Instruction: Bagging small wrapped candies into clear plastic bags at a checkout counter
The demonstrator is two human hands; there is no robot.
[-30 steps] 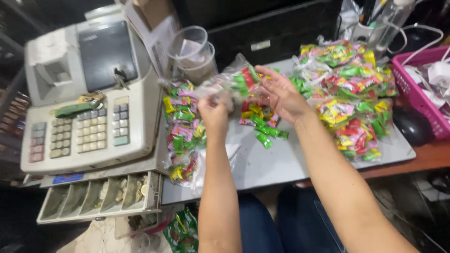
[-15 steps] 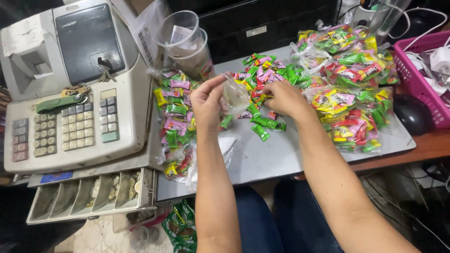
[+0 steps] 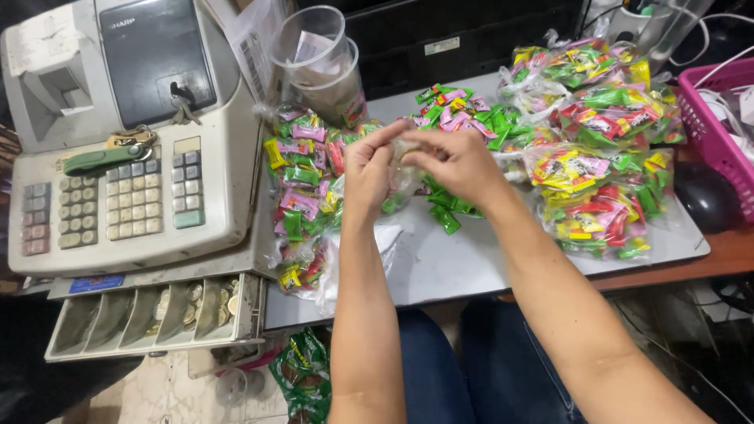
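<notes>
Two hands meet over the middle of the counter (image 3: 471, 259), working one small clear bag (image 3: 400, 184) of green sweets. At the left edge stands a cash register (image 3: 126, 149) with its coin drawer (image 3: 149, 314) pulled open below. Just right of it, a row of filled bags (image 3: 302, 180) runs toward the front edge.

Step in hand, as judged: closing the neck of the small clear bag. The left hand (image 3: 367, 169) is raised, forearm rising from the front edge, fingers curled and pinched on the top of the bag. The right hand (image 3: 455, 161) comes in from the right, wrist bent inward, thumb and fingers closed on the same neck, touching the left fingertips. The bag hangs below both hands, above the loose sweets (image 3: 452, 208).

The next move calls for a firm two-sided pinch while the neck is twisted or tied.

Toward the back right corner lies a pile of filled bags (image 3: 597, 157); a pink basket (image 3: 719, 126) sits at the right edge.
</notes>
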